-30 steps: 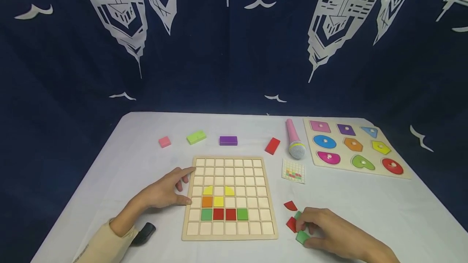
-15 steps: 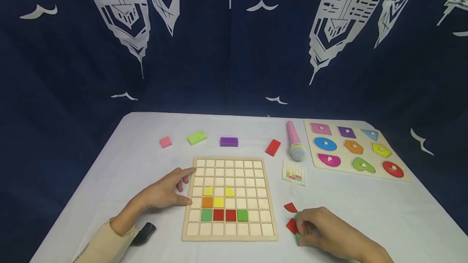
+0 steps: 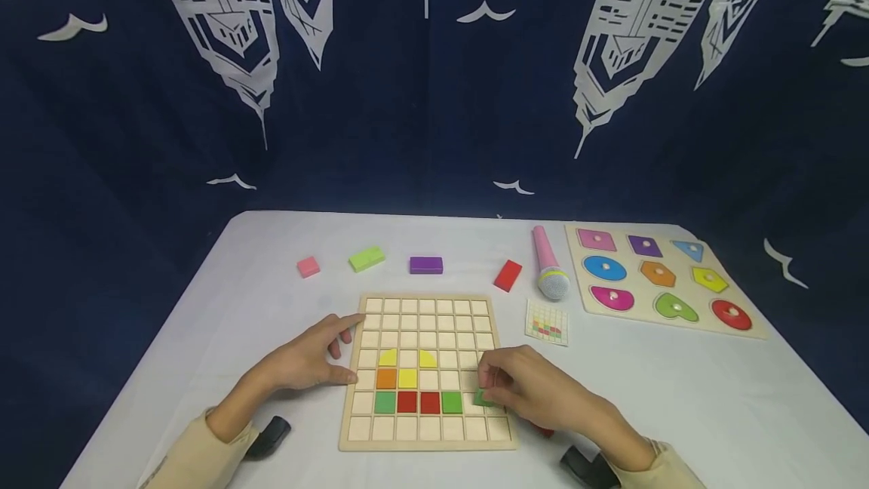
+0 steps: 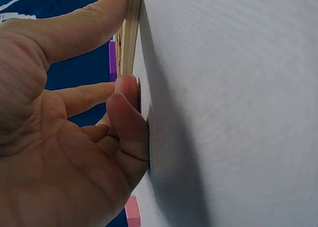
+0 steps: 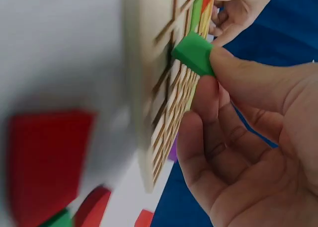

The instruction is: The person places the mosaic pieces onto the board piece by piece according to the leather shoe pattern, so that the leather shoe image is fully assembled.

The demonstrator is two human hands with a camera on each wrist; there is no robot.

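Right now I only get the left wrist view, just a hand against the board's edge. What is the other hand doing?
Observer: The right hand pinches a green piece low over the board.
Operator: Which part of the board?
Observer: Its right side, just right of the green tile that ends the coloured row.
Operator: Any loose pieces near that hand?
Observer: Yes, the right wrist view shows red pieces on the table beside the board.
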